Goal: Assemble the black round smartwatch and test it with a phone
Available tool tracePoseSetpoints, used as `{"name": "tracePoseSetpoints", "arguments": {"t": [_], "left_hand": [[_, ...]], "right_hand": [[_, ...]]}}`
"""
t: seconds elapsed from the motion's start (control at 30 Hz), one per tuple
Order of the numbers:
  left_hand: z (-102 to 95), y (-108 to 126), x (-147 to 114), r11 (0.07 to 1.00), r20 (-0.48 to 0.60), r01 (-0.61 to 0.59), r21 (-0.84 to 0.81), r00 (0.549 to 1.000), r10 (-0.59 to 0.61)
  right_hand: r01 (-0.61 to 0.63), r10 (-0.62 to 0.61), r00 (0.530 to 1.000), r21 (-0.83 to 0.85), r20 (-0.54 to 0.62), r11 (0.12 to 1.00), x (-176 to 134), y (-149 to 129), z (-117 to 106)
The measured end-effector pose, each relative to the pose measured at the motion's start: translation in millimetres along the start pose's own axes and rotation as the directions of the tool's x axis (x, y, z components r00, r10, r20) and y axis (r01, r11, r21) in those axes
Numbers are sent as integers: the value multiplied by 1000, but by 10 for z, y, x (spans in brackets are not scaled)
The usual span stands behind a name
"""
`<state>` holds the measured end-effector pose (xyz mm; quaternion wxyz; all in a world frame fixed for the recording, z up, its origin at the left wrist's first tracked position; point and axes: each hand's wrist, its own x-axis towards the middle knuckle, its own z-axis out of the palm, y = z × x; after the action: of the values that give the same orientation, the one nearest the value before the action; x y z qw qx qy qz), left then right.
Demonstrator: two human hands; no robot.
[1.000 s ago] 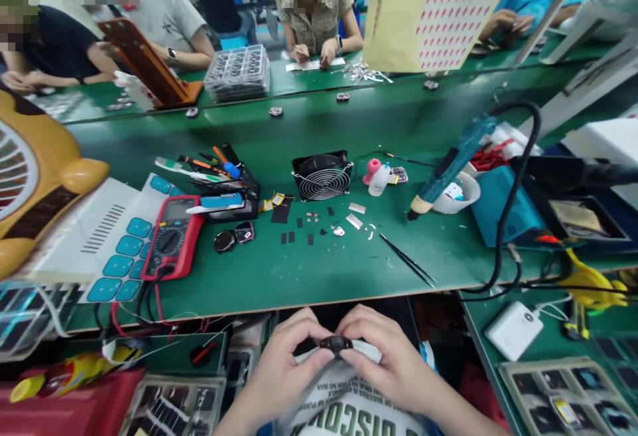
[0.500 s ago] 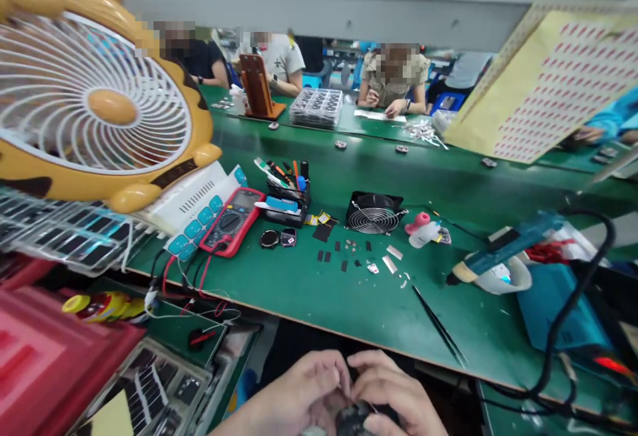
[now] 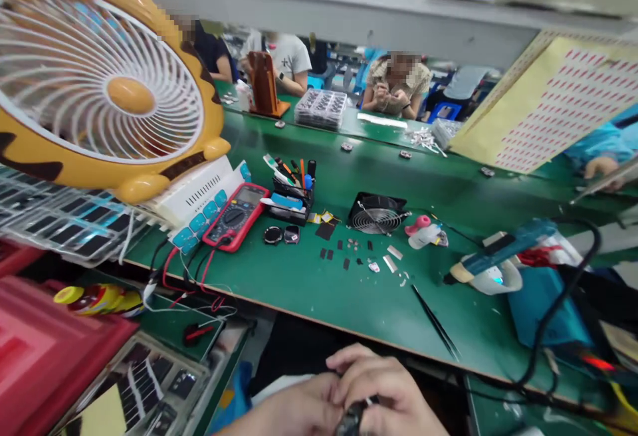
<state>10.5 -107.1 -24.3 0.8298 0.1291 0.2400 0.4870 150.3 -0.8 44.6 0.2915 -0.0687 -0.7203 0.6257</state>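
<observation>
Below the front edge of the green bench (image 3: 299, 283), my two hands meet at the bottom of the head view. My right hand (image 3: 386, 386) is closed with curled fingers round a small dark, glossy object (image 3: 351, 417), whose kind I cannot make out. My left hand (image 3: 302, 404) presses against the same object from the other side, its fingertips mostly hidden behind the right hand. Black tweezers (image 3: 434, 320) lie on the bench in front of the right hand. Small dark pads (image 3: 326, 254) and a round watch-like part (image 3: 272, 234) lie farther back.
A yellow fan (image 3: 130, 96) stands at the left, beside a red multimeter (image 3: 238, 217) with trailing leads. A black pen holder (image 3: 293, 200) and a small black fan (image 3: 377, 213) stand mid-bench. At right, a blue glue gun (image 3: 503, 250) rests over a white bowl (image 3: 503, 280). Co-workers sit opposite.
My hands have drawn closer together, the right hand now covering more of the left fingers and the object. The view has shifted slightly. The co-worker opposite has raised both hands off the bench.
</observation>
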Motion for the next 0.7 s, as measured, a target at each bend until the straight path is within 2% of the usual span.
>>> {"name": "tracePoseSetpoints", "arguments": {"t": [0.07,0.13,0.17,0.27,0.37,0.43,0.53,0.7], "left_hand": [[130,90,-41,992,41,105,-73,994,-102],[233,233,-55,997,-33,3,-76,999,-6],[274,309,-52,995,-126,-70,-67,990,62],[359,482,-36,973,-369,-216,84,900,231],[386,527,-23,930,-473,-255,266,806,356],[380,512,-12,914,-499,-250,319,776,386],[369,480,6,904,-488,-249,347,776,401],[340,451,17,909,-436,-240,340,817,378]], "right_hand": [[-39,39,997,3,-62,999,6,-23,-32],[-99,93,983,-31,-157,995,-20,4,-70],[-143,131,967,-41,-221,989,-44,28,-81],[-223,207,899,3,-386,975,-130,102,-57],[-227,215,870,27,-444,974,-181,140,25],[-255,217,868,-26,-447,967,-182,144,73],[-312,208,854,-151,-477,938,-155,129,106],[-308,133,868,-308,-479,900,-117,102,114]]}}
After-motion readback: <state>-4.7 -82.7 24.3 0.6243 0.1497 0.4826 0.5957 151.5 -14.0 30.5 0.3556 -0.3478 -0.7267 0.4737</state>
